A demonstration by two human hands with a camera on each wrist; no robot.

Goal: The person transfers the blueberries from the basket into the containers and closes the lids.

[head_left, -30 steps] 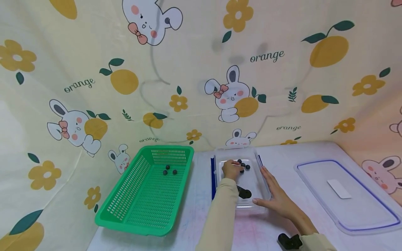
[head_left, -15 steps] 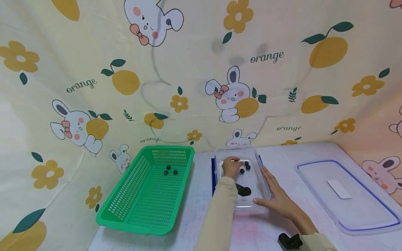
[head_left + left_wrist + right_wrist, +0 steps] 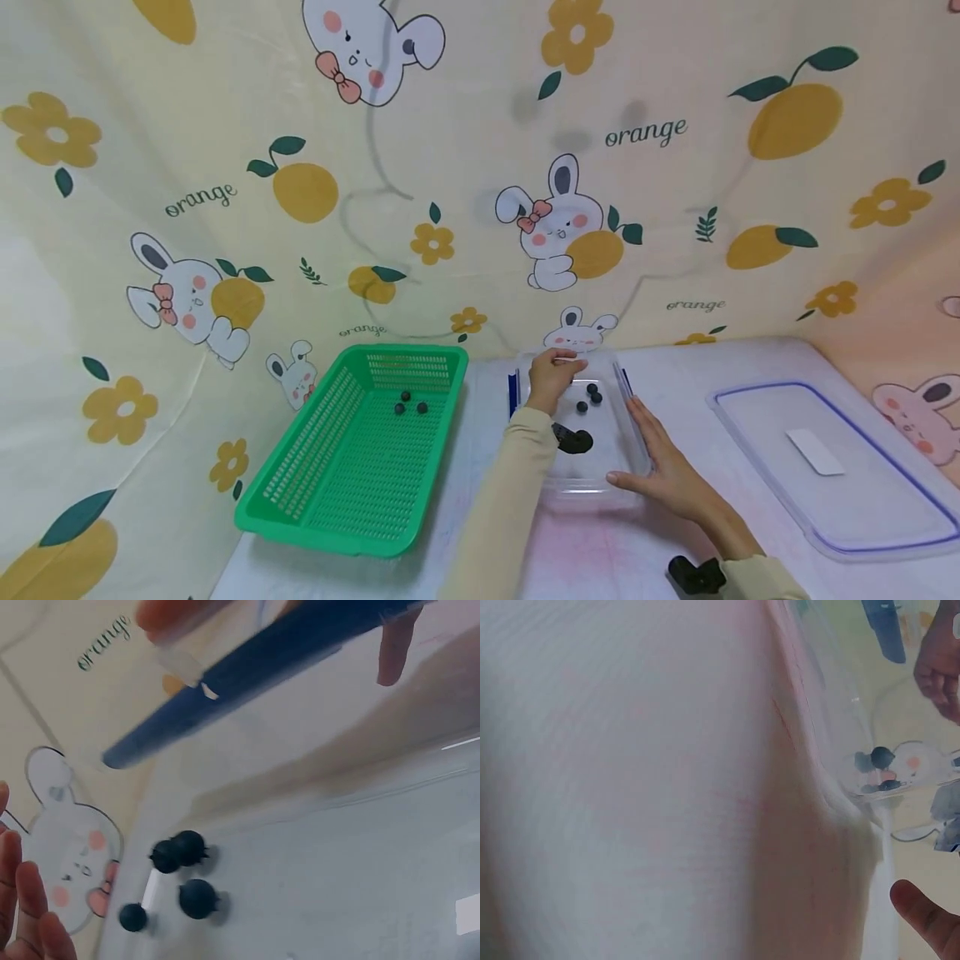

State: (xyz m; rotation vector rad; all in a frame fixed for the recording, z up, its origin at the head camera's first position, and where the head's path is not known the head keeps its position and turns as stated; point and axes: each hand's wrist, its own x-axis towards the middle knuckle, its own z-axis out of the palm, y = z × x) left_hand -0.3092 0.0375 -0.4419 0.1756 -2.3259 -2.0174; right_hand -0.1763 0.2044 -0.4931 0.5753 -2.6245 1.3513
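Four-sided and clear, the plastic box [image 3: 600, 467] holds several dark round blueberries [image 3: 582, 407]. They show with small crowns, as blueberries [image 3: 198, 898], in the left wrist view. My left hand [image 3: 551, 379] is raised over the box's far left part, thumb and index finger brought together; I cannot tell whether a berry is between them. A black camera [image 3: 573, 439] sits at that wrist. My right hand [image 3: 671, 475] rests along the box's right side, fingers straight and thumb spread at the near rim. In the right wrist view its thumb [image 3: 922, 915] points toward the box.
A green perforated basket [image 3: 337, 537] stands to the left, with a few blueberries [image 3: 422, 407] in it. On the right lies a clear lid [image 3: 885, 500] with a blue seal and a white label [image 3: 815, 452]. A printed cloth [image 3: 450, 150] hangs behind the table.
My left hand has risen from among the blueberries toward the box's far end. The berries near it have shifted slightly. My right hand stays on the box's side.
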